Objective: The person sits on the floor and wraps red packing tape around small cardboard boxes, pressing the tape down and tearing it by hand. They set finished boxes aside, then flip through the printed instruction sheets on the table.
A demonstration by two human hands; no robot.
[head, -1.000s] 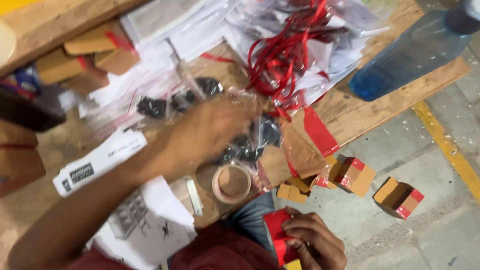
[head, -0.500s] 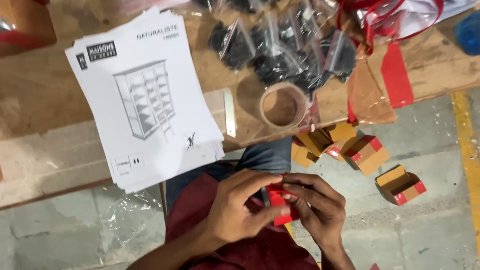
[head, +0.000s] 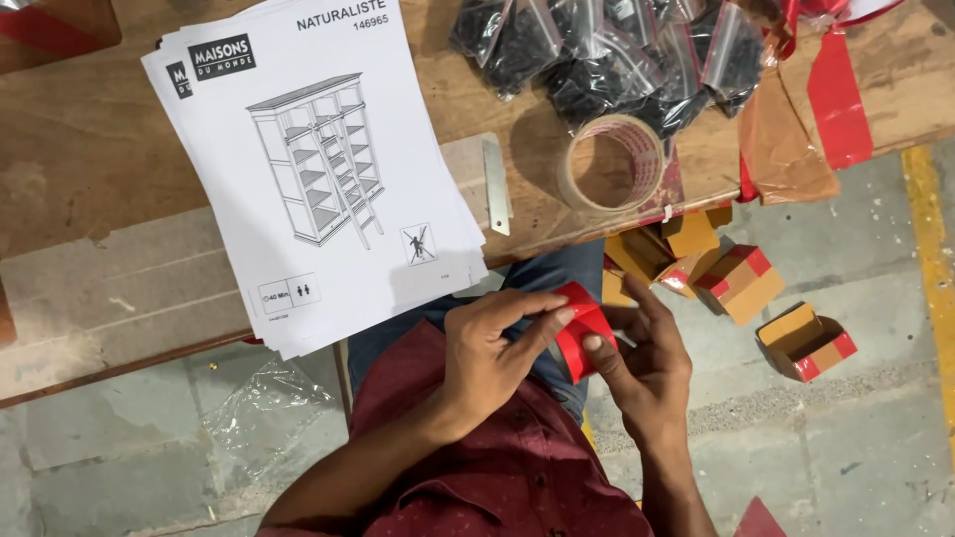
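CHANGE: left hand (head: 487, 353) has left the bench (head: 90, 169) and joined right hand (head: 647, 363) at lower centre — work now in the lap | HOLD: both sets of fingers pinched shut on red taped piece (head: 579, 333) | SURFACES: glossy red tape, matte white instruction sheets (head: 318, 159), clear tape roll (head: 612, 164) ring | FLOOR: small cardboard boxes (head: 741, 283)

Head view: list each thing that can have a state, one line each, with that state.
Red box: held between both hands, over the lap.
Left hand: gripping the red box.
Right hand: gripping the red box.
Tape roll: lying flat on the table.
Instruction sheets: stacked, overhanging the table edge.
Small bags: sealed, piled.
Boxes on floor: scattered, taped red.
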